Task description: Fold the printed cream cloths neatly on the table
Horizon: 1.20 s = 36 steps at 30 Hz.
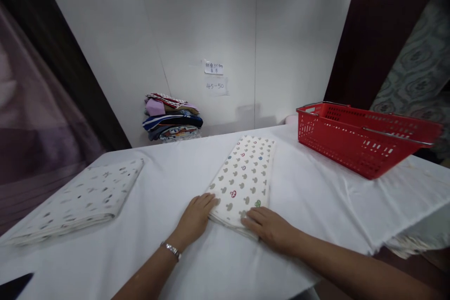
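Pale wall panels [232, 18] rise behind a tabletop [168, 173] draped in white, as the head camera looks forward and down. Two paper notes are fixed to the wall: the upper note [213, 68] carries handwriting, and the lower note [217, 86] reads "45-50". Mauve fabric [45, 159] hangs at the far left beside a dark slanting strip [70, 51]; at the far right stand a dark reddish panel [372, 28] and a patterned grey-green surface [411, 75].

Near the middle of the tabletop lies a folded mushroom-print cloth [242, 180], off-white with grey mushrooms and a few red, blue and green ones, its long sides running away from the person. Both hands rest on its near end, fingers loosely extended rather than clenched: the left hand [197, 218] touches the near left corner, and the right hand [272, 229] lies over the near right corner. A silvery band [171, 250] circles the left wrist.

Well to the left is another folded cloth [89, 194], white with scattered dark and grey marks. At the back, left of the notes, sits a stack of folded fabrics [172, 117] in several colours. A red basket [351, 140] with metal handles stands to the right, apart from the mushroom-print cloth.
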Motion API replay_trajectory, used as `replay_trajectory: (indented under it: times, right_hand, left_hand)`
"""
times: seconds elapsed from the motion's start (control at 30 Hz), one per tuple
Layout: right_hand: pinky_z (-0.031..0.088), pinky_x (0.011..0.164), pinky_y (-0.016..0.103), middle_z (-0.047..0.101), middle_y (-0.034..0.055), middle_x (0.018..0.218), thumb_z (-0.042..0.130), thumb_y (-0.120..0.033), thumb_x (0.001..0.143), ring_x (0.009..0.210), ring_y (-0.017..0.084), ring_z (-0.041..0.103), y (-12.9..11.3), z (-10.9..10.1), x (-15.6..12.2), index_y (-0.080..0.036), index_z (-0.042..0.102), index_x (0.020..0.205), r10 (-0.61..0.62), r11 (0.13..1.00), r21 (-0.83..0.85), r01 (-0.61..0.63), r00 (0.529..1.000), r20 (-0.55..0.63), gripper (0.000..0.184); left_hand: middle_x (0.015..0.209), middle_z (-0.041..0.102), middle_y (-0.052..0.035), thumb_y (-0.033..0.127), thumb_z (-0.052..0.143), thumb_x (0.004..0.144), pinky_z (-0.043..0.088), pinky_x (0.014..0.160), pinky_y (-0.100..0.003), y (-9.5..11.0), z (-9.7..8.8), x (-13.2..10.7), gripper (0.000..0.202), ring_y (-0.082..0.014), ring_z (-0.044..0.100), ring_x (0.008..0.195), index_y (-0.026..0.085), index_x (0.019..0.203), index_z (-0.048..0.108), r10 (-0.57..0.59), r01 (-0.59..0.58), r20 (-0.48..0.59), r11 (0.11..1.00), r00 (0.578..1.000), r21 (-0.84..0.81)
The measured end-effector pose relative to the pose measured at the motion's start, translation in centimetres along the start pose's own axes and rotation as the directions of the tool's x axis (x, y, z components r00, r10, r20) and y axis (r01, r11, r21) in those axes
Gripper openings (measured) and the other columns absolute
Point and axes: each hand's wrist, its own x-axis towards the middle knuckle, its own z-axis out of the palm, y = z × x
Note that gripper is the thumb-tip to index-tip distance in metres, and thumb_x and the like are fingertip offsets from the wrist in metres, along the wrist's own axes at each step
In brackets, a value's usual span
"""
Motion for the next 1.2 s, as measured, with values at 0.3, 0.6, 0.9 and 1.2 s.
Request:
replay_trajectory:
  times: [0.3, 0.6, 0.9, 1.2]
  right_hand:
    - [0.046, 0.075, 0.034, 0.061, 0.0113, 0.097, 0.037, -0.010, 0.088, 0.089, 0.020, 0.054, 0.5, 1.7, -0.1, -0.013, 0.046, 0.124, 0.045, 0.999, 0.014, -0.043, 0.988, -0.150, 0.037]
    - [0.047, 0.077, 0.035, 0.061, 0.0107, 0.102, 0.040, -0.006, 0.075, 0.091, 0.020, 0.055, 0.7, 2.1, -0.9, -0.015, 0.054, 0.113, 0.158, 0.979, 0.149, -0.137, 0.977, -0.142, 0.041]
    - [0.045, 0.084, 0.040, 0.055, 0.0137, 0.111, 0.041, 0.001, 0.067, 0.100, 0.024, 0.050, -0.2, 2.2, -1.3, -0.013, 0.045, 0.128, 0.098, 0.992, 0.098, -0.083, 0.982, -0.163, 0.062]
    - [0.048, 0.077, 0.041, 0.059, 0.0120, 0.098, 0.039, -0.003, 0.074, 0.089, 0.023, 0.053, 0.3, 2.8, -1.6, -0.016, 0.049, 0.120, 0.064, 0.995, 0.092, -0.043, 0.966, -0.249, 0.048]
  left_hand:
    - [0.118, 0.058, -0.0031, -0.001, 0.041, 0.071, 0.047, 0.091, -0.033, 0.2, -1.1, 0.2, 0.054, -0.0170, 0.052, 0.109, 0.023, 0.117, 0.056, 0.006, -0.012, -0.058, 0.993, 0.998, -0.120]
    - [0.125, 0.053, -0.0036, 0.007, 0.048, 0.075, 0.042, 0.099, -0.032, 0.5, -1.3, -0.7, 0.041, -0.0170, 0.048, 0.116, 0.020, 0.113, 0.057, -0.195, 0.172, -0.071, 0.952, 0.978, -0.254]
    - [0.117, 0.055, -0.0044, 0.012, 0.051, 0.078, 0.046, 0.092, -0.032, 1.1, -1.0, -1.1, 0.041, -0.0179, 0.054, 0.105, 0.019, 0.118, 0.053, -0.342, 0.314, -0.042, 0.899, 0.939, -0.304]
    - [0.117, 0.058, -0.0058, 0.005, 0.049, 0.075, 0.042, 0.095, -0.037, 0.6, -0.8, -1.0, 0.036, -0.0206, 0.049, 0.111, 0.019, 0.107, 0.058, -0.156, 0.137, -0.107, 0.977, 0.982, -0.165]
